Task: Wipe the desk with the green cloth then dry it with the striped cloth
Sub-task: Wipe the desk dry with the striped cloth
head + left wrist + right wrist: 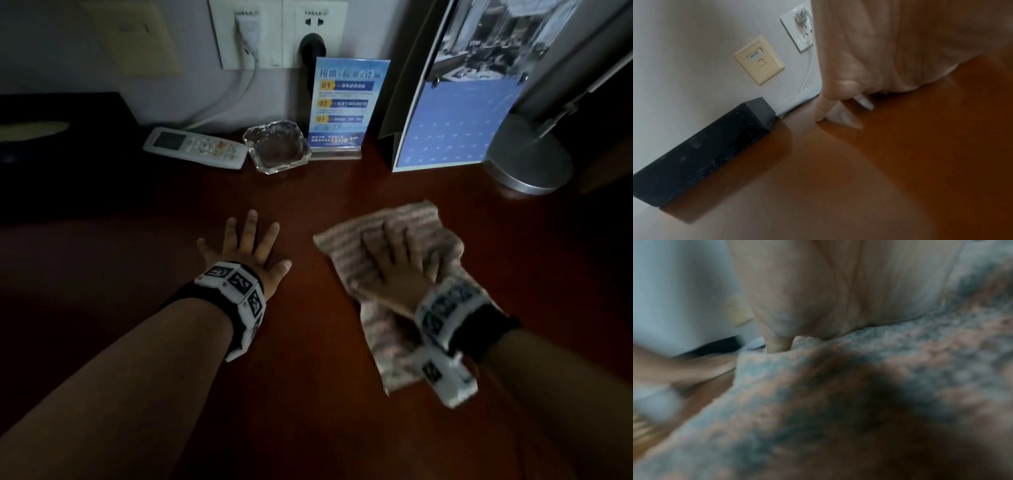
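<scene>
The striped cloth (407,222), pink and grey, lies crumpled on the dark wooden desk (308,394) right of centre. My right hand (397,260) lies flat on top of it, fingers straight, pressing it to the desk; the right wrist view is blurred and shows the palm (838,288) on the striped cloth (838,402). My left hand (246,243) rests flat on the bare desk to the cloth's left, fingers spread and holding nothing. In the left wrist view the left hand (879,48) touches the desk (859,178). No green cloth is in view.
Along the back wall stand a white remote (195,148), a glass ashtray (276,146), a blue sign in a stand (342,106), a calendar (455,113) and a lamp base (527,161). A black box (61,144) sits at the left (701,152). Cables hang from wall sockets (270,31).
</scene>
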